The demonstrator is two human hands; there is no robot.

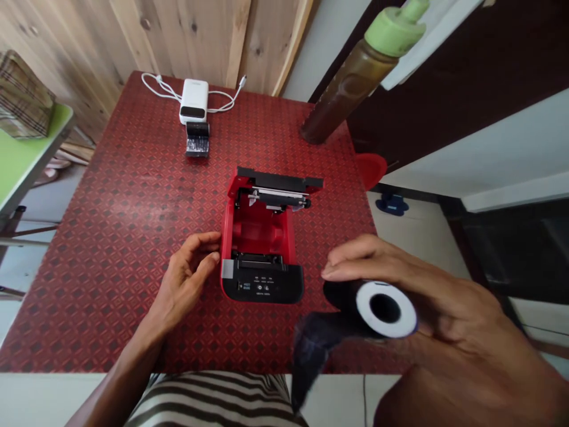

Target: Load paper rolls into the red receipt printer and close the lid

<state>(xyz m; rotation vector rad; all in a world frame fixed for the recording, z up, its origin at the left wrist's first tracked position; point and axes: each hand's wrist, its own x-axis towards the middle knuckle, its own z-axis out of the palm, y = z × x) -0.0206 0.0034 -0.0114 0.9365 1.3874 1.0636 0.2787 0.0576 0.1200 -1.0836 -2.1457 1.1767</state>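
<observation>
A small red and black receipt printer (262,281) sits on the table with its lid (280,182) raised and its red inner compartment exposed. No roll lies inside the compartment. My left hand (189,276) rests at the printer's left side, thumb and fingers apart, fingertips at the casing. To the right of the printer, my right hand (427,290) is closed around a paper roll (364,302), held above the table. The roll's white end with its dark core hole faces me, and a loose dark strip hangs down from it.
On the red patterned table (146,190) stand a white power bank (194,98) with a white cable, a curled dark strip (197,140) and a tall brown bottle (351,83) with a green cap. A red stool (371,170) is beyond the right edge; a green table (26,148) is at left.
</observation>
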